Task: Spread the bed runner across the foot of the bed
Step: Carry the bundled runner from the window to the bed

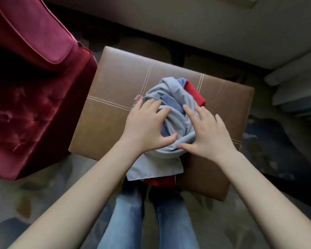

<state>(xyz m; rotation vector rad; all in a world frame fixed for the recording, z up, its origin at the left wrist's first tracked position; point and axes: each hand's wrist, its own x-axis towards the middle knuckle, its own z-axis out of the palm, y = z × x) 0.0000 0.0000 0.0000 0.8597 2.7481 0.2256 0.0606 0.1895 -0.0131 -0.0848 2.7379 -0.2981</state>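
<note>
A crumpled bundle of light blue cloth [174,121], with darker blue folds and red fabric [194,95] beneath it, lies on a brown leather ottoman [115,90]. This bundle looks like the bed runner. My left hand [147,124] rests on the bundle's left side with fingers spread and curled over the folds. On the bundle's right side lies my right hand [206,133], fingers spread flat, thumb at the lower edge. A flat corner of the cloth [156,168] hangs over the ottoman's near edge. Neither hand clearly pinches the cloth.
A dark red velvet armchair [31,90] stands close on the left of the ottoman. A pale wall or bed base [187,29] runs along the top. My legs in blue jeans [145,218] stand at the ottoman's near edge on patterned carpet [43,191].
</note>
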